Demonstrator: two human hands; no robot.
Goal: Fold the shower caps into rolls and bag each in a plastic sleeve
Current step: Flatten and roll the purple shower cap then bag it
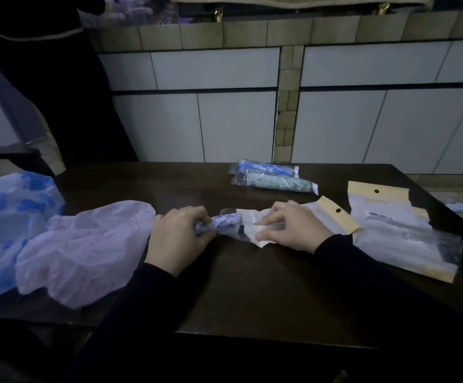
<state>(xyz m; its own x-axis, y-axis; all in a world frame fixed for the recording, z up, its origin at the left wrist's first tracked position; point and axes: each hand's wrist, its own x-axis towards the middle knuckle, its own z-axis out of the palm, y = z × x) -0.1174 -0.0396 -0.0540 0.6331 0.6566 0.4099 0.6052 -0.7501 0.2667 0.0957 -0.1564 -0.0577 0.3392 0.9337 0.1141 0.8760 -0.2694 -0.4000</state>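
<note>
Both sleeves reach in from the near edge. Left hand (179, 233) grips one rolled cap (223, 223); right hand (291, 226) pinches one sleeve (248, 226) around its tip. Two loose caps (86, 250) lie left, two bagged rolls (273, 178) far on the table (252, 286), spare sleeves (396, 233) right.

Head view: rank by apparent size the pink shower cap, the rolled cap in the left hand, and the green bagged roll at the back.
1. pink shower cap, spread out.
2. green bagged roll, though farther away.
3. rolled cap, partly hidden by the left hand.
</note>
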